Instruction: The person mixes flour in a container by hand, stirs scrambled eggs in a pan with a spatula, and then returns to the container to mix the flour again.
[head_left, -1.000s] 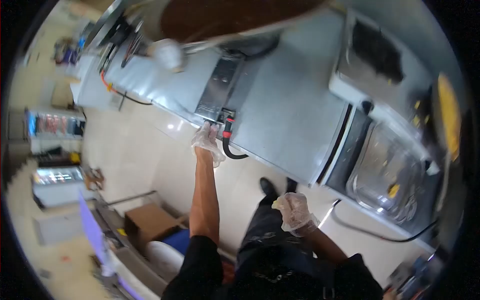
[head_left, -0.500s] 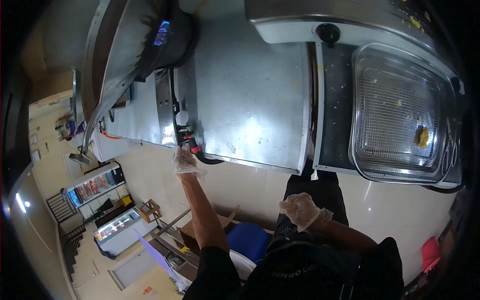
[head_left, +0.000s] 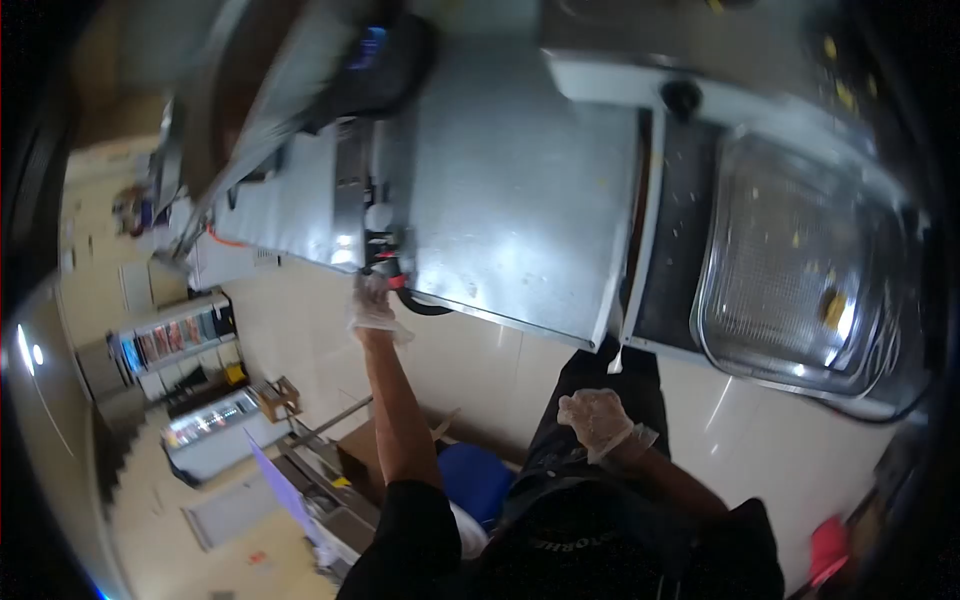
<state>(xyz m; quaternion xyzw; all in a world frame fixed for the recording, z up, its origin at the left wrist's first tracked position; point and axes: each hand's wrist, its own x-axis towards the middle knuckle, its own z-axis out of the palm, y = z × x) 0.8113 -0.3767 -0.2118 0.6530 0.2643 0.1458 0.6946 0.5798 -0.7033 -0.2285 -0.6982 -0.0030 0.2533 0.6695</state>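
Note:
My left hand (head_left: 372,308), in a clear plastic glove, reaches to the front edge of the metal counter. Its fingers are closed at the gas valve (head_left: 381,258) of the burner, beside a red-and-black hose fitting (head_left: 397,282); the fingertips are partly hidden and blurred. Beyond it, a blue flame (head_left: 370,45) shows under a large wok (head_left: 265,110). Held in front of my body, my right hand (head_left: 597,420) wears the same kind of glove. Its fingers are curled in and nothing shows in them.
To the right, a rectangular wire-mesh basket (head_left: 712,290) holds a small yellow-brown piece of food. A steel appliance with a black knob (head_left: 681,97) stands at the back. Behind on the left are a blue chair (head_left: 472,480) and a glass display case (head_left: 215,420).
The view has shifted and blurred slightly. My left hand stays at the valve, and my right hand remains curled near my body.

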